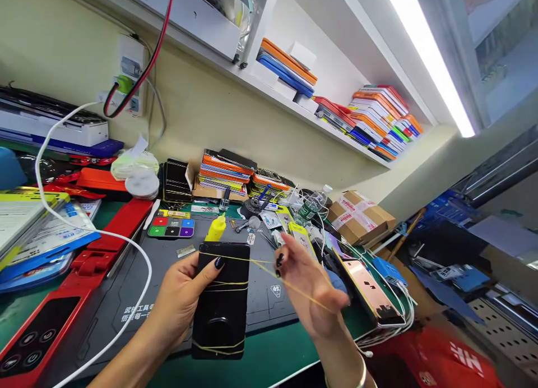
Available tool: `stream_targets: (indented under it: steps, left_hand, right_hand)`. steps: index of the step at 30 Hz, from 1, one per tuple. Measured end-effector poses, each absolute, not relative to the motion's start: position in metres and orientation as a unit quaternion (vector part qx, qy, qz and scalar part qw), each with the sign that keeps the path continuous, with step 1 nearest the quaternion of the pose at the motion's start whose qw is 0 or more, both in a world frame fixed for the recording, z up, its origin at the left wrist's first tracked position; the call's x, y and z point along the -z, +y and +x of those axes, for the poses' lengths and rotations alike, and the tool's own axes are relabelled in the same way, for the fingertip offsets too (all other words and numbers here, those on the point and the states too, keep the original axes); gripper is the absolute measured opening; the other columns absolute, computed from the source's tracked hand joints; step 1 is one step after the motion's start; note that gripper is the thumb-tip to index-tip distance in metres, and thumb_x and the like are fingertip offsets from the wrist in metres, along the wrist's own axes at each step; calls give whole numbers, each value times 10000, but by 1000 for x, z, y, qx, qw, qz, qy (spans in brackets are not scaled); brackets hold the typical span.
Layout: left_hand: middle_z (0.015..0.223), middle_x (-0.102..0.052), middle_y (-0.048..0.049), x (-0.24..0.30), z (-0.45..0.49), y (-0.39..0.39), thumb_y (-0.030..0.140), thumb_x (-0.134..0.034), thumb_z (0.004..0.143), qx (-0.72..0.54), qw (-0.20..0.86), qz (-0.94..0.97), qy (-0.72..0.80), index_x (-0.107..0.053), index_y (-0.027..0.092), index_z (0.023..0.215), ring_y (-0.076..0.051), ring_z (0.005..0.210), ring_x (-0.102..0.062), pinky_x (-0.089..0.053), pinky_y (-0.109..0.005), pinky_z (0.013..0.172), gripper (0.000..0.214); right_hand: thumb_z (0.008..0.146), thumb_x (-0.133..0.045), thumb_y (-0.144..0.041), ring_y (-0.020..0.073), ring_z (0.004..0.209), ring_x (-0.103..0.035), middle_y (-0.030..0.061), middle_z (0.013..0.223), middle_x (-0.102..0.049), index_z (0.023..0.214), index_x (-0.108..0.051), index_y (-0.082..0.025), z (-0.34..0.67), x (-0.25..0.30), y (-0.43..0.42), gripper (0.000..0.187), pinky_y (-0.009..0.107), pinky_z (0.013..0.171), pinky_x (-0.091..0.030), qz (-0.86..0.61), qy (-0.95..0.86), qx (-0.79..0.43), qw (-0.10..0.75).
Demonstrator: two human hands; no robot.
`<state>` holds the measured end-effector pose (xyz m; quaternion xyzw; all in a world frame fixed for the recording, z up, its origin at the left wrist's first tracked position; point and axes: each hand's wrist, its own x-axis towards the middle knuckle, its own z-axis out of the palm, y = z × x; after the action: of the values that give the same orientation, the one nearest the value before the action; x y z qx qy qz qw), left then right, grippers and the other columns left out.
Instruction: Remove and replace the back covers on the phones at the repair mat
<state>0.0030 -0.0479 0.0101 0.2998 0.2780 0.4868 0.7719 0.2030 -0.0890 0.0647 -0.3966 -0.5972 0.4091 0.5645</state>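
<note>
My left hand [185, 292] grips a black smartphone [221, 309] by its left edge, the thumb lying on its face. Yellow rubber bands wrap the phone across its upper part, middle and lower end. From the phone's top, one rubber band [300, 291] stretches out to my right hand [309, 290], looped around its fingers and thumb. That hand is to the right of the phone, fingers curled and thumb spread away. Just behind the phone's top stands a yellow squeeze bottle [216, 227]. All this is above a dark grey work mat [168, 264].
A red device with buttons [46, 332] and a white cable [145, 287] are on the left. At the back stand stacked boxes [222, 172] and a plastic bottle [313, 204]. To the right are a cardboard box [361, 217] and a pink phone part [370, 287].
</note>
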Motion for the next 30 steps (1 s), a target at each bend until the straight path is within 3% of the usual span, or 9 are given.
stream_targets:
  steps: [4,7,9,14,16,21,25,28,30]
  left_hand:
    - [661,-635,-5,-16,4,-50,470,-687,718,-463,680,485,298,-686,160,826,-134,603,-561,-450,-216,548,328]
    - [530,-473,33,-20,6,-52,414,-652,731,-442,590,612,285,-612,157,608,-87,524,-394,-318,-199,501,287]
    - [495,-376,48,-20,9,-53,364,-659,716,-444,568,635,277,-544,157,505,-72,513,-291,-254,-211,502,317]
    - [525,-505,19,-17,12,-55,371,-645,737,-417,601,622,278,-622,157,576,-105,540,-382,-281,-221,507,269]
    - [581,-578,0,-17,10,-54,390,-648,740,-407,630,598,283,-672,152,681,-124,566,-451,-317,-219,512,246]
    - [678,-633,-16,-16,0,-49,466,-653,733,-393,725,494,276,-651,145,790,-133,598,-537,-405,-225,557,326]
    - [711,-658,-16,-18,-2,-50,428,-617,767,-378,786,411,267,-637,164,905,-136,620,-584,-447,-230,584,298]
    - [886,-693,-50,-22,-1,-55,403,-618,772,-354,823,370,248,-610,192,1042,-166,760,-640,-491,-252,661,343]
    - [1038,-670,-72,-21,1,-56,443,-651,750,-351,837,340,245,-581,218,1104,-197,888,-650,-510,-277,726,425]
  right_hand:
    - [593,-660,-752,179,799,-514,62,928,-587,1222,-604,-156,189,-86,-56,868,288,705,-421,-443,-668,-515,302]
    - [694,-669,-535,148,771,-517,30,896,-614,1051,-675,-158,165,-116,-30,519,254,663,-393,-448,-796,-406,32]
    - [733,-628,-488,111,620,-465,-20,671,-572,798,-689,-166,143,-135,-17,334,243,569,-344,-439,-839,-298,-117]
    - [741,-605,-351,85,495,-381,-52,476,-466,550,-596,-166,100,-163,3,266,247,496,-292,-341,-850,-204,-346]
    - [742,-569,-279,86,511,-424,-35,522,-529,565,-595,-157,97,-171,9,216,241,498,-312,-357,-849,-214,-324]
    - [783,-586,-337,89,612,-516,-1,675,-619,706,-604,-145,132,-167,8,208,212,553,-375,-447,-873,-191,-21]
    - [739,-668,-466,104,557,-581,-1,623,-632,800,-638,-137,174,-125,-15,336,204,527,-443,-477,-758,-440,-62]
    - [761,-606,-563,121,477,-599,19,568,-636,776,-614,-122,199,-86,-39,441,238,509,-494,-449,-638,-623,48]
    - [723,-629,-596,139,449,-604,42,557,-647,762,-612,-114,216,-70,-53,484,258,487,-509,-463,-625,-613,140]
